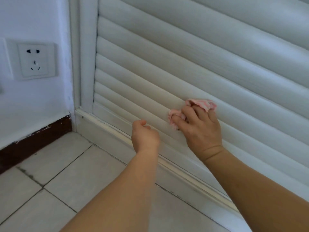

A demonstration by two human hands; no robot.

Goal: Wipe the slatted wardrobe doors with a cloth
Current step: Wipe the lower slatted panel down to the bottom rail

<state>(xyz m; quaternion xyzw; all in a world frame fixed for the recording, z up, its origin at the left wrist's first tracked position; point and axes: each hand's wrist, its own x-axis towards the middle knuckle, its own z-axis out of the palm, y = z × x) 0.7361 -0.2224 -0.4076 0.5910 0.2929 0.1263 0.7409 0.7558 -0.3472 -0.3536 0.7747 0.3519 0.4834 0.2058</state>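
A white slatted wardrobe door point(184, 61) fills the upper right of the head view, its slats running down to a white bottom rail. My right hand point(200, 129) presses a crumpled pink striped cloth point(203, 103) flat against one of the lowest slats; the cloth shows above the fingers and beside the thumb. My left hand point(144, 136) hovers just left of it, near the bottom rail, with its fingers curled into a loose fist and nothing in it.
The door's white frame post point(87, 56) meets a white wall with a power socket point(36, 61) at the left. A dark brown skirting board point(33, 144) runs along the wall's foot. Pale floor tiles point(55, 190) with dark grout lie below.
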